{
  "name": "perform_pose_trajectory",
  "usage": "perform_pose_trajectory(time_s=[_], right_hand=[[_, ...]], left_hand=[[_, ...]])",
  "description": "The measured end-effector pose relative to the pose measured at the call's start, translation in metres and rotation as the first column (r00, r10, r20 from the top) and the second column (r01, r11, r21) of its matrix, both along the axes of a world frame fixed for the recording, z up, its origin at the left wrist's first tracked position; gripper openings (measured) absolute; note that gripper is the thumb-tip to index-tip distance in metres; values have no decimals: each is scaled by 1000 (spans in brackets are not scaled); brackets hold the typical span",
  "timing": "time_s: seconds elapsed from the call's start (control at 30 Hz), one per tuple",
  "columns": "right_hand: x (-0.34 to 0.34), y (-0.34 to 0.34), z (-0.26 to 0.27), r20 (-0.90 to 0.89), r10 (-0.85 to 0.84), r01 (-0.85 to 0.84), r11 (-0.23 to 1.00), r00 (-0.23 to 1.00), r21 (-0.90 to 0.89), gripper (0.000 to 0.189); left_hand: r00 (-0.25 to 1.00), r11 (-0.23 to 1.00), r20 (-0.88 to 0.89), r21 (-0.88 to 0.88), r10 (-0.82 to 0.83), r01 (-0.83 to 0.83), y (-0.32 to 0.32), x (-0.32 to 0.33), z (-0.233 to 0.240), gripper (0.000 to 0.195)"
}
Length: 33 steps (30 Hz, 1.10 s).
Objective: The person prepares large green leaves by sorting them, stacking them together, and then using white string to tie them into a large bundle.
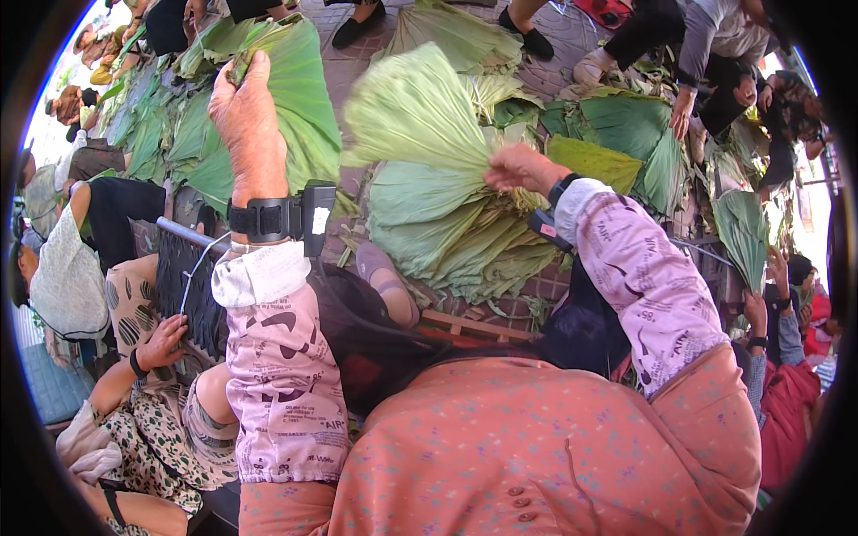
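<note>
My left hand [248, 120] is raised at the upper left, its fingers closed on the gathered end of green folded leaves [305, 100] that fan out to the right. Near the middle, my right hand [519, 167] pinches the narrow end of a pale green fan-shaped leaf [419, 110], whose wide edge points up and left and is slightly blurred. Directly beneath that leaf, a fanned pile of large leaves [436, 228] lies on the paving. The pile's gathered ends are brownish and lie close to my right hand.
More leaf piles lie on the paving: one at the top [456, 40], a darker one at right [620, 127], others at left [144, 127]. A co-worker's hand [161, 342] is at lower left, another [682, 110] at upper right. A low red-brown slatted frame [469, 326] stands before me.
</note>
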State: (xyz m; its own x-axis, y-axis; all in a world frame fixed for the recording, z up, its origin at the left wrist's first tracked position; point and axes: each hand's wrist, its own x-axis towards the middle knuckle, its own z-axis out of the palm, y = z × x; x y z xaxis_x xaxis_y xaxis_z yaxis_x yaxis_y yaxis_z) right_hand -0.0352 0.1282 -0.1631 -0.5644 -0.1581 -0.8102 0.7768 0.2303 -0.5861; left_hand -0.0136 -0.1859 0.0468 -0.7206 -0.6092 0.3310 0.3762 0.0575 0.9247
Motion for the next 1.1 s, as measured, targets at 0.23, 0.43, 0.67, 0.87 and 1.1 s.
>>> perform_pose_trajectory(time_s=[0.23, 0.43, 0.67, 0.87, 1.1], right_hand=[[2, -16, -2, -58, 141, -136, 987, 988, 83, 17], [5, -32, 16, -244, -15, -53, 961, 970, -271, 11], [-3, -8, -32, -22, 176, -168, 965, 984, 199, 11], [-6, -7, -37, -139, 302, -252, 922, 943, 293, 15], [3, -9, -33, -386, 468, -278, 847, 795, 453, 18]], left_hand=[[997, 998, -51, -34, -58, 57, 8, 5, 0, 20], [998, 997, -9, -58, -57, 56, 7, 4, 2, 33], [997, 994, 40, -80, -67, 70, 15, 2, -1, 34], [996, 993, 60, -92, -73, 78, 19, 3, 1, 34], [991, 988, 39, -82, -128, 130, 26, 5, 0, 30]])
